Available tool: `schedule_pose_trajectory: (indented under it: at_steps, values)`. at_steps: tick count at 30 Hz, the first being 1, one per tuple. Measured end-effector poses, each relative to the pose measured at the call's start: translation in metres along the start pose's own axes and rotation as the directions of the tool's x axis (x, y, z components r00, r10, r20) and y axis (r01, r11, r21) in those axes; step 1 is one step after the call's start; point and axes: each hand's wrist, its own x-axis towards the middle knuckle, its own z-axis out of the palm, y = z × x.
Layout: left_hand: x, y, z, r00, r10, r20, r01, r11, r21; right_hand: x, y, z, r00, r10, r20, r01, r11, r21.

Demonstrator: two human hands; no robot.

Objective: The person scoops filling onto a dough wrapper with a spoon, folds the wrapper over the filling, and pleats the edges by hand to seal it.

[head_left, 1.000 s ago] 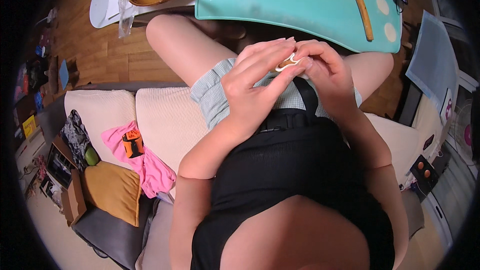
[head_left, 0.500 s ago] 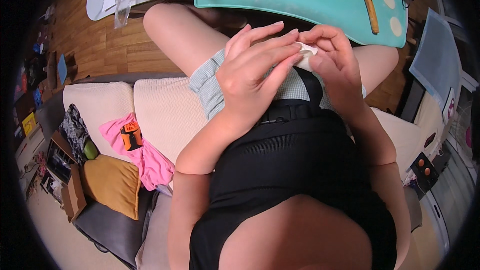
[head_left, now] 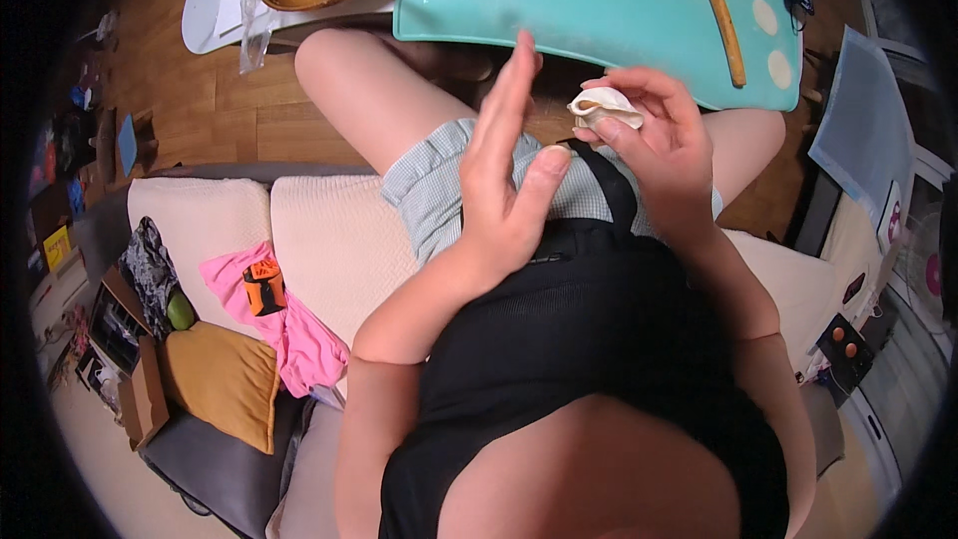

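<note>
Your left hand [head_left: 497, 175] is held flat with its thumb spread, apart from and just left of the folded dough wrapper [head_left: 611, 103] that your right hand [head_left: 677, 140] pinches and partly hides, while beyond the wrapper the turquoise surface [head_left: 599, 5] is cut off by the upper edge.

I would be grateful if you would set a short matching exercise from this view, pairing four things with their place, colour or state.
Things:
1. folded white dough
2. rolling pin
3. square cushion
4. left hand

Places, colours, states:
A. mustard yellow
B. open, holding nothing
C. lying on the turquoise mat, near flat dough rounds
D. held in the right hand

Right pairs: 1-D, 2-C, 3-A, 4-B.
</note>
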Motion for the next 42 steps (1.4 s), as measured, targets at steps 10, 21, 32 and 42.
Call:
schedule_pose_trajectory:
  at_steps: [10, 21, 32, 42]
  values:
    - [-0.006, 0.002, 0.005, 0.995, 0.051, 0.087, -0.06, 0.992, 0.108, 0.004, 0.005, 0.004, 0.992, -0.124, 0.026, 0.124, 0.992, 0.003]
    - [0.008, 0.002, 0.002, 0.967, 0.253, 0.016, -0.238, 0.885, 0.4, 0.002, 0.006, 0.004, 0.966, -0.239, 0.098, 0.246, 0.967, -0.061]
    - [0.012, 0.006, 0.004, 0.95, 0.312, -0.022, -0.269, 0.852, 0.449, 0.001, 0.005, -0.002, 0.91, -0.371, 0.188, 0.415, 0.841, -0.347]
    - [0.012, 0.002, 0.0, 0.932, 0.361, 0.025, -0.329, 0.814, 0.478, -0.001, -0.001, -0.003, 0.908, -0.342, 0.241, 0.405, 0.863, -0.302]
